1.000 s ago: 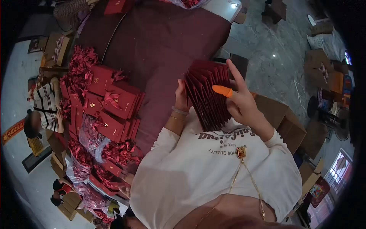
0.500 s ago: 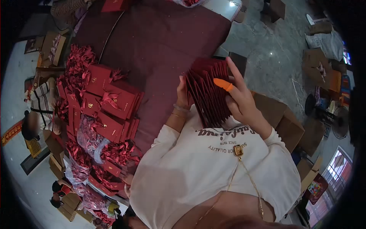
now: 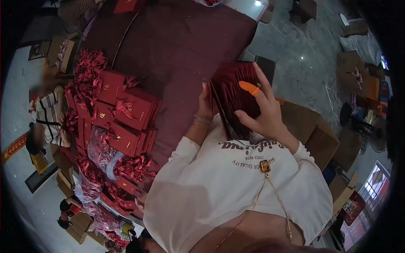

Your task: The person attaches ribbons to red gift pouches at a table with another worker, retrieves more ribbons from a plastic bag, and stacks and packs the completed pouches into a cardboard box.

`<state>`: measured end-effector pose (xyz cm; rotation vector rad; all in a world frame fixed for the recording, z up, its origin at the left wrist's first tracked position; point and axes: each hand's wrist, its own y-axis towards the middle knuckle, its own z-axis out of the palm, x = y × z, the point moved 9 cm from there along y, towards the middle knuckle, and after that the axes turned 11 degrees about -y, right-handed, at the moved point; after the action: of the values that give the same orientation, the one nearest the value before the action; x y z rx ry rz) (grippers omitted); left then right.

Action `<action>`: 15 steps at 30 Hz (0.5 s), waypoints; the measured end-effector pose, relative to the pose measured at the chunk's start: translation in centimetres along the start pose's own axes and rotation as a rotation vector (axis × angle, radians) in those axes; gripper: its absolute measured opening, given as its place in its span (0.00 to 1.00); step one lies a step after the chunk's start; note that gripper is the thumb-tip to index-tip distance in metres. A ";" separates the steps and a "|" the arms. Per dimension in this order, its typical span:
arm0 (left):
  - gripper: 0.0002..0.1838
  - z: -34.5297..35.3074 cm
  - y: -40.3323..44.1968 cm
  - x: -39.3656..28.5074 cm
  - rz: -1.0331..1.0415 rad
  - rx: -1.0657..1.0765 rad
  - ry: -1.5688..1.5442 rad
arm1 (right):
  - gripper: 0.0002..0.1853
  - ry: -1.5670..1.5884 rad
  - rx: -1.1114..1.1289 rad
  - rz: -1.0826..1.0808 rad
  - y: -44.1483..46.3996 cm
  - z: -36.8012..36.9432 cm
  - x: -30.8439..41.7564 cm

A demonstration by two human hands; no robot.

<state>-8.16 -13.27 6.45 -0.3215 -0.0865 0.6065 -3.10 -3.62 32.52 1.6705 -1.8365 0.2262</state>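
Note:
A stack of dark red paper bags (image 3: 230,99), standing on edge and fanned apart, is held upright in front of my chest. My left hand (image 3: 206,103) is closed around the stack's left side, with its thumb pointing up along the outer bag. On the right side, my right hand (image 3: 268,111) grips the stack between fingers and thumb. An orange finger cot (image 3: 249,87) covers one of its fingers and rests over the bags' edges. The thumb lies against the near part of the stack. Inner folds of the bags are in shadow.
Red gift bags (image 3: 126,107) with ribbon bows and gold print are piled on the dark red tablecloth (image 3: 181,50) to the left. Ribbon bunches (image 3: 90,63) and plastic-wrapped bundles (image 3: 101,147) lie among them. Another person (image 3: 48,114) sits beyond. Cardboard boxes (image 3: 299,122) stand at right.
My right thumb has moved left and inward across the stack. The bags at the left have separated from the rest, leaving a wider gap, and the stack has shifted slightly right.

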 end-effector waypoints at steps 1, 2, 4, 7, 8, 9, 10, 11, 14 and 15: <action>0.34 -1.0 0.1 0.1 -0.003 -0.002 0.003 | 0.29 -0.015 -0.013 -0.010 0.0 -0.1 0.0; 0.35 -1.7 0.2 0.2 -0.008 0.021 0.014 | 0.29 -0.031 -0.027 -0.020 -0.1 -0.2 0.0; 0.36 -0.1 -0.4 0.5 -0.020 0.042 0.033 | 0.29 -0.011 0.010 0.035 -0.6 -0.1 -0.5; 0.39 4.0 -2.2 1.2 -0.117 0.011 0.176 | 0.29 0.011 0.042 0.113 -1.5 0.3 -1.7; 0.41 4.3 -2.0 1.2 -0.095 -0.021 0.284 | 0.29 0.009 0.042 0.134 -1.9 0.4 -2.2; 0.44 4.4 -1.7 1.3 -0.081 -0.050 0.393 | 0.29 0.004 0.016 0.164 -2.3 0.2 -2.7; 0.44 4.6 -1.6 1.7 -0.123 -0.043 0.414 | 0.29 0.067 0.024 0.204 -2.7 0.4 -3.3; 0.46 4.7 -1.4 1.7 -0.118 -0.049 0.428 | 0.28 0.129 0.025 0.246 -3.2 0.5 -3.9; 0.49 5.8 -1.1 3.1 -0.192 -0.064 0.505 | 0.27 0.138 -0.041 0.338 -4.7 -0.9 -5.0; 0.51 6.2 -0.9 3.7 -0.216 -0.069 0.546 | 0.27 0.133 -0.036 0.369 -5.4 -1.2 -5.4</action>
<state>-5.74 -10.17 12.56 -0.5275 0.3790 0.2871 2.36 0.57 28.95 1.2492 -2.0207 0.4457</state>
